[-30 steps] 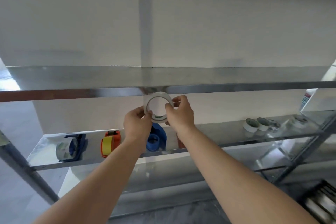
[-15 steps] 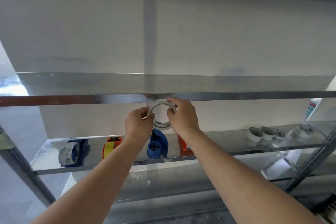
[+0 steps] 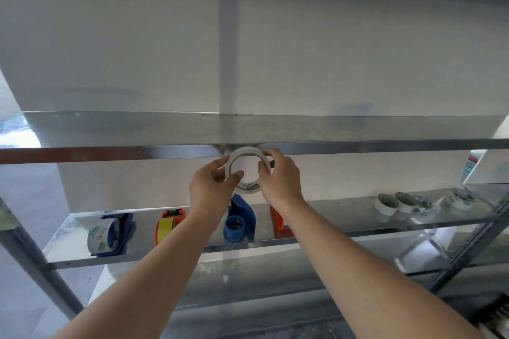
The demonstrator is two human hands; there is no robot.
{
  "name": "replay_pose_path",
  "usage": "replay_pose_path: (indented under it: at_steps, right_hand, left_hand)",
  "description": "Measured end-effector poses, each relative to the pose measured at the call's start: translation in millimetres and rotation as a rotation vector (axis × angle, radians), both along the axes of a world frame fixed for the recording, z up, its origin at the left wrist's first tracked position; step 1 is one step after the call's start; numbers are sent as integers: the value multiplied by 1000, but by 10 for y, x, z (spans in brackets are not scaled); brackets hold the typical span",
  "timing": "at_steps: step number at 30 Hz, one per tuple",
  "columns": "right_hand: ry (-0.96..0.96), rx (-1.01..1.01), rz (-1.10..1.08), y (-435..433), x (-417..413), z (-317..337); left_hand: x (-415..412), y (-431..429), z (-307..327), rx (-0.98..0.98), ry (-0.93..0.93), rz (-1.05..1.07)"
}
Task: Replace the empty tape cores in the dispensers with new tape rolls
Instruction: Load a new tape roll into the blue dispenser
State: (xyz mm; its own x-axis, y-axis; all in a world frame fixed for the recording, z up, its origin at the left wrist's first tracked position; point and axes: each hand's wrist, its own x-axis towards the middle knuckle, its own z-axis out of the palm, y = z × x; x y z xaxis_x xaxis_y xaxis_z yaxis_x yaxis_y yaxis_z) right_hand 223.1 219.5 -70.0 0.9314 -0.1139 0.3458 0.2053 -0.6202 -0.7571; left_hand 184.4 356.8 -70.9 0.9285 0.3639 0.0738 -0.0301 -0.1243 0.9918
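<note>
Tape roll (image 3: 249, 170) up in the air, and in the head view both hands are gripping it, lifted in front of the edge of the upper shelf (image 3: 358, 143). The left hand (image 3: 212, 190) is pinching the near-left rim, thumb poking through the hole, while the right hand (image 3: 283, 179) is wrapping fingers over the right side. The roll's open face is turning toward the camera, so its axis is pointing roughly back at the person.

Straight below, on the lower shelf (image 3: 344, 210), the blue dispenser (image 3: 238, 221) is sitting with its hub bare and facing the person. That's the relation that counts: the hub is lying directly under the roll, just beneath the left hand, which looks marginally nearer. I'd judge a drop downward and a slide onto the hub is coming.

Left of it, an orange dispenser (image 3: 168, 226) and another blue dispenser with a roll (image 3: 108, 234) are already loaded. Spare rolls (image 3: 400, 203) are waiting well off to the right.
</note>
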Motion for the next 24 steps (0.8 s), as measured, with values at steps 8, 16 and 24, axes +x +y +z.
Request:
replay_pose_path:
  at_steps: [8,16,24]
  right_hand:
    - [152,-101,51,-86,-29,-29]
    - [54,-255,171,-22,-143,-7]
    - [50,-232,175,5,-164,-22]
  left_hand:
    - [56,59,-91,1,23,-29]
    - [61,121,-179,124,80,-84]
    - [70,192,-193,133,61,-53]
